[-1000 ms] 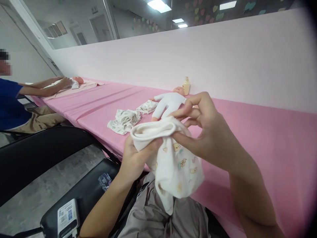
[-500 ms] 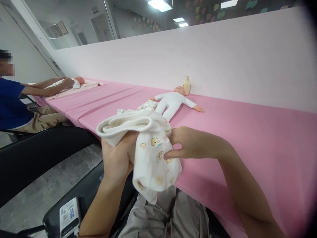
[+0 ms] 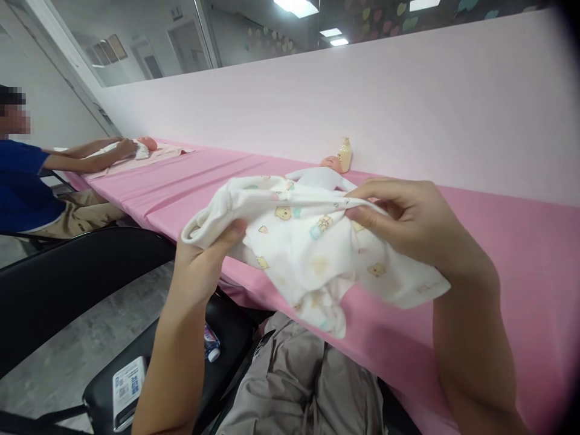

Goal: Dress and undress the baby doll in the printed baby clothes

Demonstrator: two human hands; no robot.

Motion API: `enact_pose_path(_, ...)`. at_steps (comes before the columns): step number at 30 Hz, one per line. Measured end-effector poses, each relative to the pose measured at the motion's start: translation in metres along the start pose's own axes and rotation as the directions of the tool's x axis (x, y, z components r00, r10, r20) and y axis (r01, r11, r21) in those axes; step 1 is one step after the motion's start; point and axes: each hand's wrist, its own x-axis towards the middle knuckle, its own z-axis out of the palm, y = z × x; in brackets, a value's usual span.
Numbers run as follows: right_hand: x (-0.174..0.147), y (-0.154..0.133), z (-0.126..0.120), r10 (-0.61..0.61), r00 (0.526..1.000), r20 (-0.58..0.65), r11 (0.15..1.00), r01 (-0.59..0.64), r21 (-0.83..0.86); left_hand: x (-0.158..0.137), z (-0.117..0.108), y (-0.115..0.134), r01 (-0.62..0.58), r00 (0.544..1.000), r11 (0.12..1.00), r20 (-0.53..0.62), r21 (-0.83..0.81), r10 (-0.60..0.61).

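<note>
Both hands have pulled apart since a moment ago, and the baby garment [image 3: 308, 241] is now stretching wide between them above the tabletop [image 3: 521, 254] edge. White cloth with small bear prints is sagging below, each grip pinching it: left hand [image 3: 199, 266], right hand [image 3: 408, 223].

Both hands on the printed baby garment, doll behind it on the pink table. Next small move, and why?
Probably lower the garment flat onto the pink table in front of the doll. The left hand pinches one edge and the right hand the other, so it hangs stretched in the air, bunched below, partly hiding the doll. Laying it flat would likely let the folds open.
</note>
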Motion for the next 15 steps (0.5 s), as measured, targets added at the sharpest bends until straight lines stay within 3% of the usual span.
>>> enact_pose_path(2, -0.001, -0.003, 0.001, -0.051, 0.979, 0.197, 0.999, 0.051, 0.003, 0.002, 0.001, 0.001, -0.009, 1.0, 0.994, 0.009, -0.108, 0.01)
enact_pose_path(4, -0.002, -0.005, 0.002, -0.045, 0.955, 0.294, 0.995, 0.068, -0.068, 0.002, 0.002, 0.002, -0.011, 1.0, 0.983, 0.027, -0.181, 0.016)
enact_pose_path(7, -0.003, -0.007, 0.005, 0.029, 0.972, 0.233, 0.979, 0.02, -0.203, 0.001, 0.005, 0.001, -0.06, 0.998, 0.987, -0.007, -0.151, 0.06)
enact_pose_path(10, -0.003, -0.004, 0.007, 0.044, 0.947, 0.317, 0.976, 0.028, -0.218, -0.001, 0.008, 0.0, -0.082, 0.994, 0.989, -0.077, -0.12, 0.073)
enact_pose_path(13, -0.004, 0.0, 0.005, 0.088, 0.967, 0.239, 0.965, -0.023, -0.26, -0.002, 0.01, -0.002, -0.083, 0.994, 0.992, -0.08, -0.094, 0.076)
enact_pose_path(15, -0.006, -0.001, 0.001, 0.076, 0.96, 0.269, 0.975, -0.014, -0.224, -0.003, 0.012, -0.003, -0.087, 0.993, 0.992, -0.081, -0.087, 0.08)
